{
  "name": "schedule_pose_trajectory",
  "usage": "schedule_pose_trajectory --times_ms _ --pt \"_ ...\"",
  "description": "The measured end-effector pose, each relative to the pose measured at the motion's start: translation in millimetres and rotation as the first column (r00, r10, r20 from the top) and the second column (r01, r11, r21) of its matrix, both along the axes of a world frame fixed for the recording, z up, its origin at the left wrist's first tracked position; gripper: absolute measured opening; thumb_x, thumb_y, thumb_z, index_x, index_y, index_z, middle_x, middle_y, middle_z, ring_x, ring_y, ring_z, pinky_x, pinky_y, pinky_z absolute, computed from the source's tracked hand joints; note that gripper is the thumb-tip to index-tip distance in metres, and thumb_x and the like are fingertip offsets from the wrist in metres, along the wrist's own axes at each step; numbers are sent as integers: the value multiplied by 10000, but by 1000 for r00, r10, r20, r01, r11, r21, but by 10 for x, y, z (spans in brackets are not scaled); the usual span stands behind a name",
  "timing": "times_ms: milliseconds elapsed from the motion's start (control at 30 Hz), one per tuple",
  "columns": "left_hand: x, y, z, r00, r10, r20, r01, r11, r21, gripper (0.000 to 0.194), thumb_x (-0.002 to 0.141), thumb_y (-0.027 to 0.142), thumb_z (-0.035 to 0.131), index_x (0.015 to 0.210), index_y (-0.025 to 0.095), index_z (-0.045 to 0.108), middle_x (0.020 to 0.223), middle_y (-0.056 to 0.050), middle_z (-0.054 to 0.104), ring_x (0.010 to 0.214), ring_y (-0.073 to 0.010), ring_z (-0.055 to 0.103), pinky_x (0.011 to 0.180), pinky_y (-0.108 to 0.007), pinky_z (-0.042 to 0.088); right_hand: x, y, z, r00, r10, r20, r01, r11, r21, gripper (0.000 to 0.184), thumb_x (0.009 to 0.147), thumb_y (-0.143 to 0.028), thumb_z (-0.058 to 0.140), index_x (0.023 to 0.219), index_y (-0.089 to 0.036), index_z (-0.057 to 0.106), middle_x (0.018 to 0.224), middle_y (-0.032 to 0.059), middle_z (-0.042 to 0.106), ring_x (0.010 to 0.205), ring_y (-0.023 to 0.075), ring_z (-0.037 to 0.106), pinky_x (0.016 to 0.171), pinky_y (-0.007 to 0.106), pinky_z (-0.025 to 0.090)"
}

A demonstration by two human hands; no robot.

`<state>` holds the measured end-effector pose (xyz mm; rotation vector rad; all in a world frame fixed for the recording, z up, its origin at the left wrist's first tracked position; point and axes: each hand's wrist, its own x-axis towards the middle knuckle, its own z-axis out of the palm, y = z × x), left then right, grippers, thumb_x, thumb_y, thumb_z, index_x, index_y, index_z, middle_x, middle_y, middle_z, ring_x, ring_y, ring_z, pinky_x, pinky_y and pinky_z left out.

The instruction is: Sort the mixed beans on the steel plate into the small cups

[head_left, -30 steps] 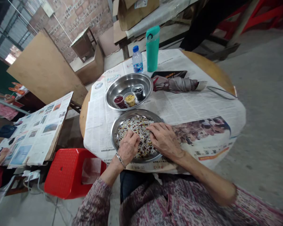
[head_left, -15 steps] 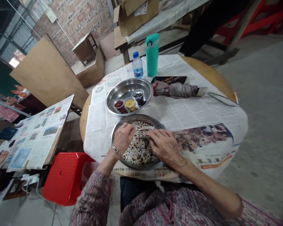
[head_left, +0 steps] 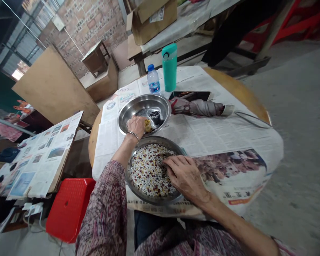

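My left hand [head_left: 137, 126], with a bracelet at the wrist, is over the left side of the far steel basin [head_left: 122, 115]. Its fingers are bunched downward and cover the cup of dark red beans; what they hold is hidden. Beside it stand a clear cup of yellow beans [head_left: 147, 125] and a cup of black beans [head_left: 155, 115]. My right hand [head_left: 186, 174] rests at the right rim of the near steel basin [head_left: 130, 185], its fingers curled together at the mixed white, red, yellow and dark grains [head_left: 152, 170]. Anything in its fingertips is too small to make out.
Newspaper [head_left: 229, 131] covers the round table. Behind the basins stand a water bottle [head_left: 153, 80] and a teal flask [head_left: 170, 67]. A phone [head_left: 190, 95] and a folded umbrella [head_left: 200, 107] lie to the right. A red stool [head_left: 69, 209] is at the left.
My left hand has moved from the grains in the near basin forward to the cups in the far basin. My right hand stays at the near basin's right side.
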<state>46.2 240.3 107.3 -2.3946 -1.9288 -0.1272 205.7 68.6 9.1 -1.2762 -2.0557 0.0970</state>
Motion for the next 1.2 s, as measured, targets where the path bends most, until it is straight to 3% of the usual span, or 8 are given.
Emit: schedule_pose_trajectory --times_ms 233,433,667,900,1033,1100,1200 --pt "21 63 -61 995 -32 -92 31 999 -4 253 899 152 519 926 234 757 944 -65 717 985 -216 620 900 -311 471 1 -7 4 1000 -3 -26 3 1000 -13 180 868 -96 542 965 -190 659 943 51 707 925 222 568 890 366 352" --pt "-21 95 -121 996 -57 -63 58 998 17 277 924 182 499 1044 220 746 1000 -83 718 1007 -225 609 883 -317 475 11 -3 13 1000 10 -27 -10 1000 -23 191 858 -98 545 974 -193 663 935 49 706 921 217 567 897 364 346" --pt "-11 63 -110 996 -64 -64 65 998 21 270 937 188 492 996 196 755 972 -92 727 945 -215 640 874 -309 485 6 -4 6 999 6 -38 -7 1000 -28 188 856 -97 554 973 -189 669 935 44 714 936 216 575 906 365 351" --pt "-12 59 -129 994 -75 73 66 991 114 253 954 184 501 971 202 753 956 -69 721 940 -197 634 907 -324 484 6 -5 21 999 9 -48 -10 1000 -19 182 860 -101 552 964 -189 673 926 41 716 916 215 581 883 362 360" --pt "-31 -190 -49 977 -124 171 83 969 231 210 963 197 526 981 214 735 925 -38 716 906 -170 624 919 -333 486 5 1 17 999 4 -44 -5 1000 -22 175 863 -96 551 954 -177 677 904 48 713 913 221 581 888 367 361" --pt "-61 -452 -34 967 -161 196 109 962 249 183 966 205 536 986 187 716 921 -39 708 870 -154 619 873 -310 500 7 2 13 1000 3 -29 -4 1000 -25 171 862 -96 552 949 -172 678 893 53 710 906 226 579 884 371 360" --pt "-120 -970 -105 961 -206 184 177 971 160 191 981 213 509 987 162 693 883 -35 692 814 -148 612 778 -281 515 12 1 8 1000 9 -25 -10 1000 -27 176 862 -96 544 952 -173 675 895 56 711 913 227 573 881 372 354"
